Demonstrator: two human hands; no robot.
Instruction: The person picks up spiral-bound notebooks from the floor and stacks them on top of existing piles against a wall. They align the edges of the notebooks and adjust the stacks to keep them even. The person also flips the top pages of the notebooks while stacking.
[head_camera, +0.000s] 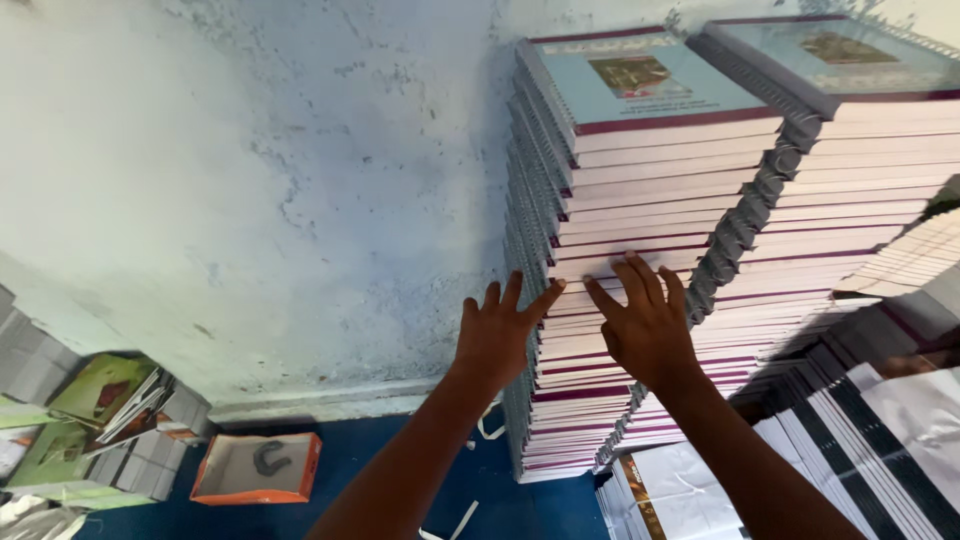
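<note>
left hand (497, 335): our fingers spread, palm forward, arm stretched out | right hand (645, 325): just beside it, fingers splayed, palm flat, forearm extended

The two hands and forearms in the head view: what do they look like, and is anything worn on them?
The left hand and right hand are bare: no gloves, rings, watch or bracelets visible. Both forearms are uncovered too, with no sleeve showing up to the frame's bottom edge.
</note>
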